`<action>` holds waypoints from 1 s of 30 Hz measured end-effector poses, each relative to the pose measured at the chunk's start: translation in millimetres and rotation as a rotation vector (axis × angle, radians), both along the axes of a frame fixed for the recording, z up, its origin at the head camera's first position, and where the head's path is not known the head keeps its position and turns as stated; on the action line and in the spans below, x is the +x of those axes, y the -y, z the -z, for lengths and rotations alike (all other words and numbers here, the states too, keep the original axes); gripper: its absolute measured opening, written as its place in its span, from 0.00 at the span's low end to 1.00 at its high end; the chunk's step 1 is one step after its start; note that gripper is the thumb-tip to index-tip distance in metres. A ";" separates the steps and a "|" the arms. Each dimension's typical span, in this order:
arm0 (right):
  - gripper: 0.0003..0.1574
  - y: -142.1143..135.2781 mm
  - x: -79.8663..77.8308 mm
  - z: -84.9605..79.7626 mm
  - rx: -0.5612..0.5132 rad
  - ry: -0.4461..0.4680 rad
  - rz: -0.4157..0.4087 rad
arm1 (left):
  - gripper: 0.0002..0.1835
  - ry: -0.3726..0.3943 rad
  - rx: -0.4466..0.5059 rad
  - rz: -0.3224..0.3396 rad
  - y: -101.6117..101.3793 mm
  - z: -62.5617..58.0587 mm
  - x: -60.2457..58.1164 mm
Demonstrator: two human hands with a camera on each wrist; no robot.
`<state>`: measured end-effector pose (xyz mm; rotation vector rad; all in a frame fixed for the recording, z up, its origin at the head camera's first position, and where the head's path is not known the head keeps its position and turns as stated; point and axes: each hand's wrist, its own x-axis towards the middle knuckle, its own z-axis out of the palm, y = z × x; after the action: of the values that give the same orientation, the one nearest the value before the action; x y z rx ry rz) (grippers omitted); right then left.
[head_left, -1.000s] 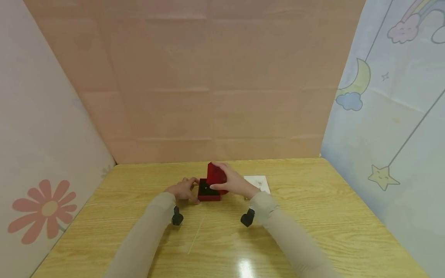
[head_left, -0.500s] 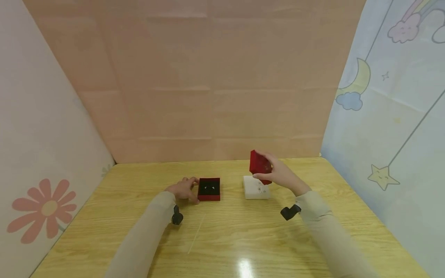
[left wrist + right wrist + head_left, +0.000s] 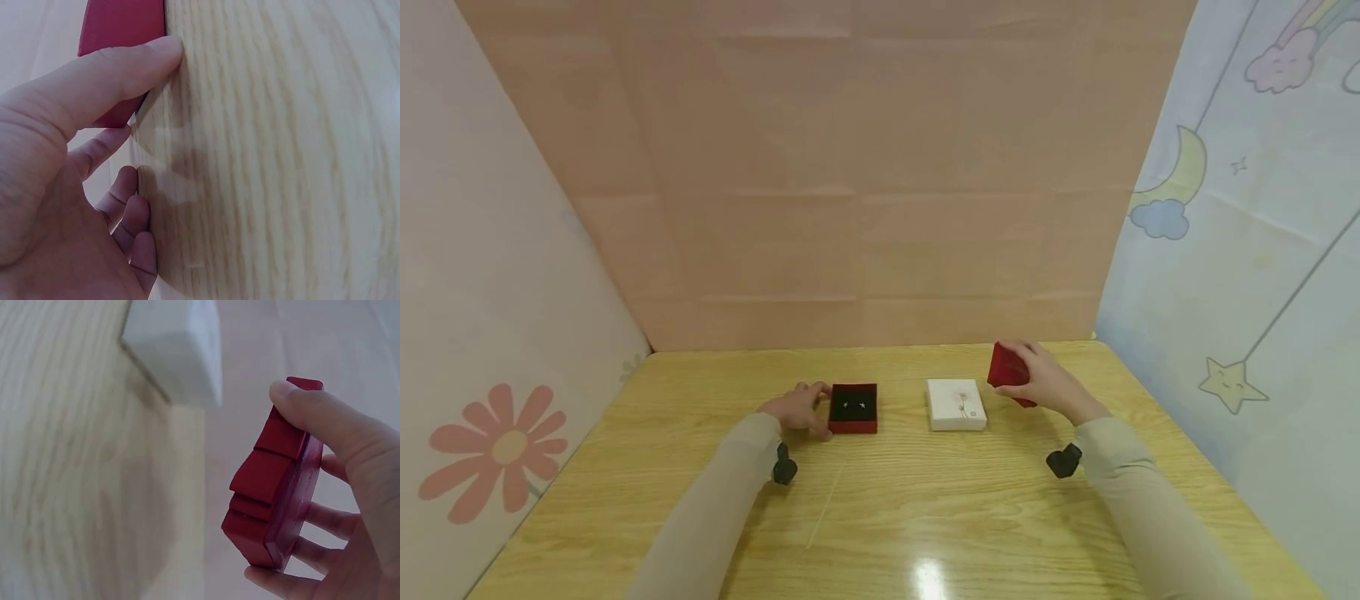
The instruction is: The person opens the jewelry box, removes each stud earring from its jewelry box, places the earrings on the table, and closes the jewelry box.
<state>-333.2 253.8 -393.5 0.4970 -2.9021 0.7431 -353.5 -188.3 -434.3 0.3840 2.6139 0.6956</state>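
Note:
A red jewelry box base point(image 3: 853, 427) sits on the table with two small silvery studs on its black insert point(image 3: 853, 413). My left hand point(image 3: 797, 410) holds it at its left side, thumb point(image 3: 137, 62) at the front corner and index fingertip at another corner; its other fingers are loosely bent on the table side. My right hand point(image 3: 1048, 385) grips the red box lid point(image 3: 1009, 367) by its edges, thumb on one end and fingers on the other. In the right wrist view the lid point(image 3: 265, 481) is tilted and shows a bow-like raised band. It is raised over the table's right side.
Between the hands stands a white box point(image 3: 957, 408) with a flower print on top. A thin pale strip point(image 3: 825, 508) lies on the wooden table point(image 3: 925, 500) toward the front. Walls with printed decorations enclose the table at the back and both sides.
My right hand has carried the lid off the red base, rightward over the white box to its far right side. The base is now fully visible; my left hand stays at it.

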 end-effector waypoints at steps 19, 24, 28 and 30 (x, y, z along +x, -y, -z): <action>0.58 -13.7 -11.1 46.4 0.159 0.111 0.054 | 0.44 0.009 -0.009 -0.008 -1.1 -0.6 -2.0; 0.58 -12.2 -11.6 49.3 0.201 0.120 0.052 | 0.44 0.017 -0.006 -0.015 -1.1 -0.8 -1.8; 0.56 -11.4 -11.2 50.5 0.199 0.130 0.044 | 0.44 0.017 -0.006 -0.018 -0.6 -1.9 0.0; 0.56 -11.2 -11.0 50.7 0.195 0.135 0.039 | 0.45 0.018 -0.003 -0.020 -0.4 -2.5 0.4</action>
<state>-344.2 265.0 -444.2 0.4220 -3.1191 0.5091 -353.0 -187.9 -431.8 0.3495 2.6047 0.6991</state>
